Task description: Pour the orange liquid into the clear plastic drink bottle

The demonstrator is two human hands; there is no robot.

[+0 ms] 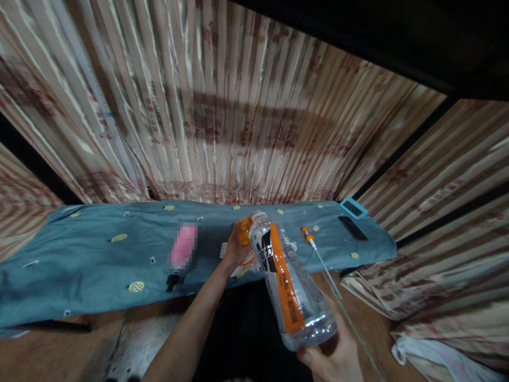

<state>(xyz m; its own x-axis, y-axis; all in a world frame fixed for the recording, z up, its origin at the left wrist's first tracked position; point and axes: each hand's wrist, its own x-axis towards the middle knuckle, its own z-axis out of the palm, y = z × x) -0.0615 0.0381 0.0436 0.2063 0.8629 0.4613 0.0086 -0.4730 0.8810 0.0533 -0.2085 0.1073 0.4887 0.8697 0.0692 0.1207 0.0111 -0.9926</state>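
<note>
A large clear plastic bottle (278,286) with an orange and silver label is tilted in front of me, its neck pointing away and its base towards me. My right hand (334,350) grips it near the base. At the bottle's mouth, my left hand (236,249) is closed around a small translucent orange object (245,230); its exact kind is hard to make out, and my fingers cover part of it. A crumpled pale wrapper or cloth (238,270) lies under the left hand. To the right of the bottle rests an orange pump head (307,235) with a long clear tube.
The narrow table is covered by a blue-green cloth (99,265). A pixelated pink item (184,245) with a black end lies on the left. At the right are a dark phone (352,228) and a blue-framed device (353,208). Striped curtains (238,106) hang close behind and around.
</note>
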